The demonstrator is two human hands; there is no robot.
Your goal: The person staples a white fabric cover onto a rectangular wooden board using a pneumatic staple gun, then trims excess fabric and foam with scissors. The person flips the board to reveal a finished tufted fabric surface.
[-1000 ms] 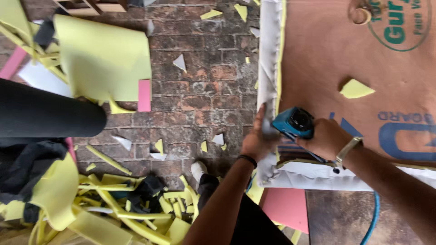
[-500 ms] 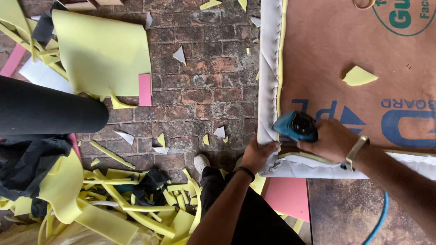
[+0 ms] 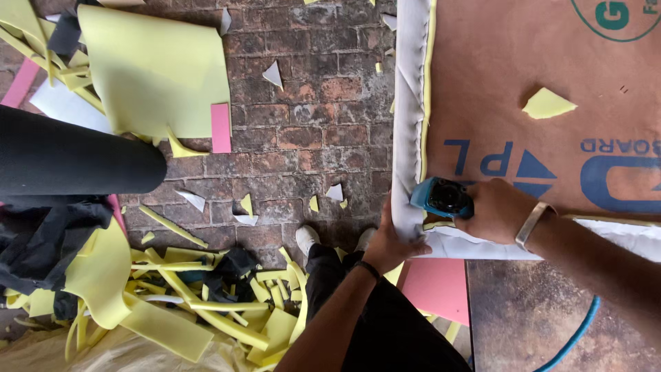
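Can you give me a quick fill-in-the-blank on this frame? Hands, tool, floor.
1. The right hand holds a blue ____ at the panel's corner.
2. The left hand presses the ____ fabric at the edge of the brown board.
3. The floor is made of ____.
4. The foam scraps on the floor are mostly ____.

Missing words: staple gun; white; brick; yellow

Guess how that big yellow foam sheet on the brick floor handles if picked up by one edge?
The big yellow foam sheet probably flops: one edge already curls and it drapes over scraps beneath. Likely light for its size, like the thin yellow strips piled nearby. Its matte surface should grip rather than slip.
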